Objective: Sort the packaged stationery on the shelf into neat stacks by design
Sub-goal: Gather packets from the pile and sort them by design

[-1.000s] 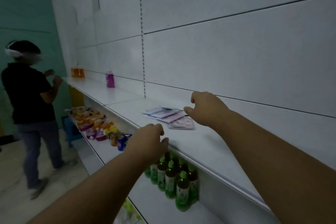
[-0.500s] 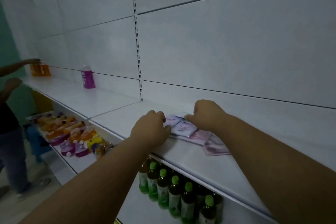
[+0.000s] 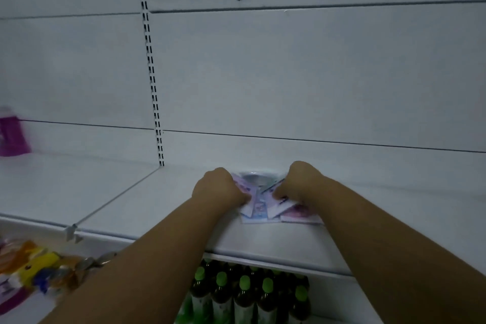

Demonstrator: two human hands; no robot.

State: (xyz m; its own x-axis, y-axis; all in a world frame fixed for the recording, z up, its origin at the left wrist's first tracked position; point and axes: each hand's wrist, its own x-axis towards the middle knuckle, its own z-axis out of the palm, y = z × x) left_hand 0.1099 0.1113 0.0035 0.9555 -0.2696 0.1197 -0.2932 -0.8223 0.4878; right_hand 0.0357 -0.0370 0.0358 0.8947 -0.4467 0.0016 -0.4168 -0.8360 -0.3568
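Observation:
Several flat stationery packets (image 3: 259, 209) in pale purple, blue and pink lie overlapping on the white shelf (image 3: 163, 205), close to the back wall. My left hand (image 3: 219, 189) grips the left side of the pile, fingers curled onto a purple packet. My right hand (image 3: 302, 184) grips the right side, fingertips pinching a white and blue packet. A pink packet (image 3: 298, 213) sticks out under my right wrist. A clear plastic wrapper (image 3: 256, 177) shows between the hands at the back. The packets under both hands are partly hidden.
A purple bottle (image 3: 11, 134) stands at the far left of the shelf. Green-capped drink bottles (image 3: 244, 294) fill the lower shelf under my arms. Colourful snack packs (image 3: 34, 268) lie lower left. A slotted upright (image 3: 151, 81) runs up the wall.
The view has swung right to face the shelf squarely. Both hands have closed in on the packet pile and now grip it. The other person has left the view.

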